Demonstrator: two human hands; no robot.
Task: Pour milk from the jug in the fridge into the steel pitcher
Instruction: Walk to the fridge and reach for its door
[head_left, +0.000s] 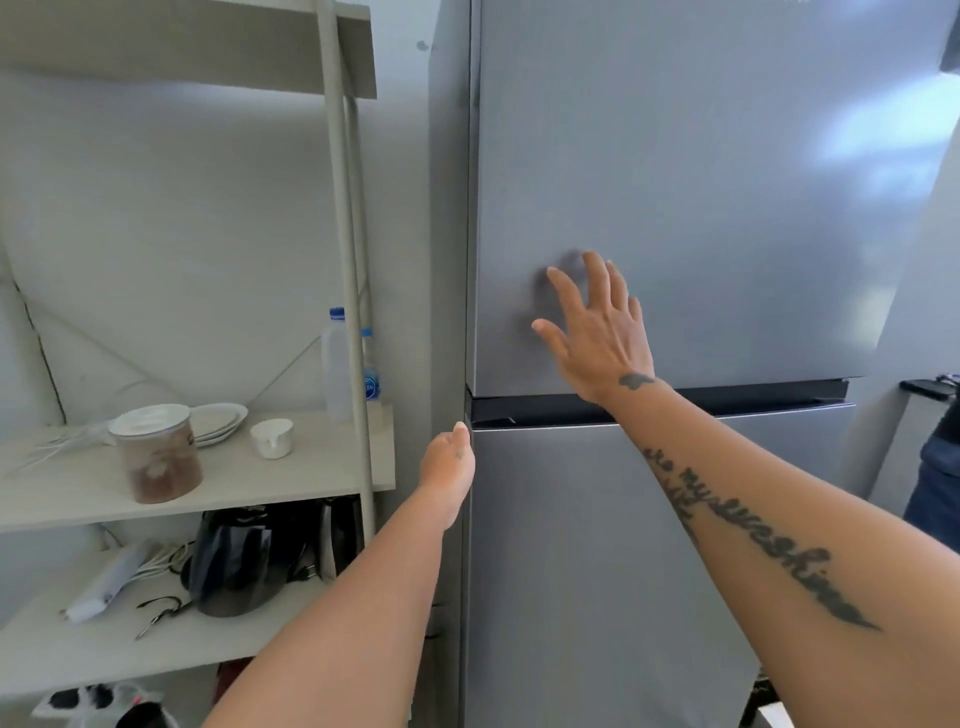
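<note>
While the grey fridge (675, 208) stands shut, the right hand (597, 332) spreads flat, fingers splayed, against the lower left corner of its upper door, gripping nothing. The left hand (449, 460) reaches to the left edge of the lower door (597, 545), fingers curled round that edge out of sight. Jug and pitcher aren't visible. Beside the fridge, a shelf (291, 478) carries a lidded jar (156, 452) near its front edge.

Bright daylight, window glare on fridge door (727, 208) (upper right), soft blur, wide-angle edge bending
</note>
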